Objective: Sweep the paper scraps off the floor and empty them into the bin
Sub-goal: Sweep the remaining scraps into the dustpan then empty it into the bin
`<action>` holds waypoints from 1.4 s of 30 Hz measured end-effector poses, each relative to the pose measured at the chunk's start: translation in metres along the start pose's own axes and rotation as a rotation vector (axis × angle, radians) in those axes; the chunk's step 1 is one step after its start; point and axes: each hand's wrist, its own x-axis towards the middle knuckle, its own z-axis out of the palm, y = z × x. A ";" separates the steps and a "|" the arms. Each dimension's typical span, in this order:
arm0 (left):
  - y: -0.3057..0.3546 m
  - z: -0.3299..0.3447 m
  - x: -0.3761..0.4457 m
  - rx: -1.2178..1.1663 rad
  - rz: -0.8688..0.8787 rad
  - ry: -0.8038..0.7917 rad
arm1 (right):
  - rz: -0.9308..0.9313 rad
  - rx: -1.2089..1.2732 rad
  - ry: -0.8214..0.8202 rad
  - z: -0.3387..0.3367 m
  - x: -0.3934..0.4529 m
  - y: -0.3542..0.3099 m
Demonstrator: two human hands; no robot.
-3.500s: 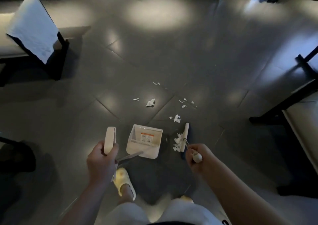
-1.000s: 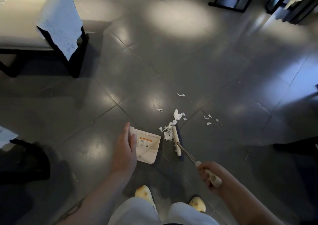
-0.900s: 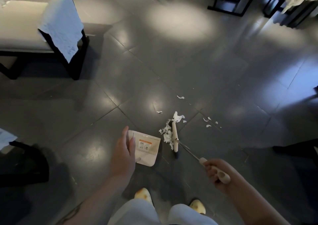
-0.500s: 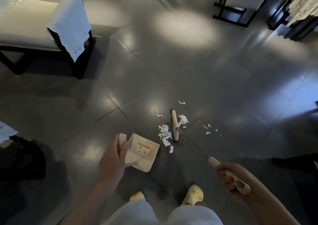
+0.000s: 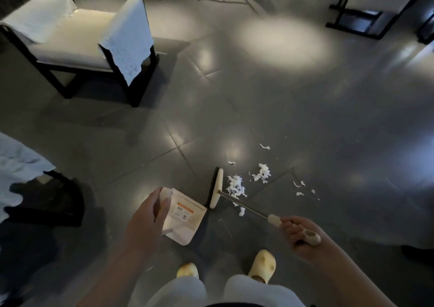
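Observation:
A white dustpan (image 5: 185,220) with an orange label sits on the grey tiled floor in front of my feet. My left hand (image 5: 146,215) grips its upright handle. My right hand (image 5: 299,232) grips the cream handle of a small broom; the broom head (image 5: 216,187) rests on the floor just right of the dustpan's far corner. White paper scraps (image 5: 236,187) lie in a pile right of the broom head, with a second clump (image 5: 261,173) and smaller bits (image 5: 298,185) farther right. No bin is in view.
A black-framed armchair (image 5: 77,41) with white covers stands at the far left. Dark furniture (image 5: 47,203) with a white cloth is close on my left. More black-framed seats (image 5: 366,8) stand at the far right. My yellow slippers (image 5: 261,263) are just below the dustpan.
The broom head has crossed over the scrap pile to its left side, beside the dustpan. My right hand drew back to the right. My left hand shifted the dustpan slightly.

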 end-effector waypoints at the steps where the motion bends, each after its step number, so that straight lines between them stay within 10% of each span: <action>1: 0.003 0.005 0.000 0.030 0.006 -0.010 | -0.023 -0.002 0.023 -0.009 -0.008 -0.006; 10: 0.016 0.040 0.001 -0.102 -0.159 0.184 | -0.179 -0.522 0.446 -0.038 -0.043 -0.035; 21: 0.063 0.058 -0.014 -0.156 -0.234 0.306 | -0.005 -0.168 0.097 0.000 -0.024 -0.120; 42: 0.146 0.126 0.023 -0.336 -0.133 0.320 | -0.006 -0.064 -0.029 -0.081 -0.081 -0.200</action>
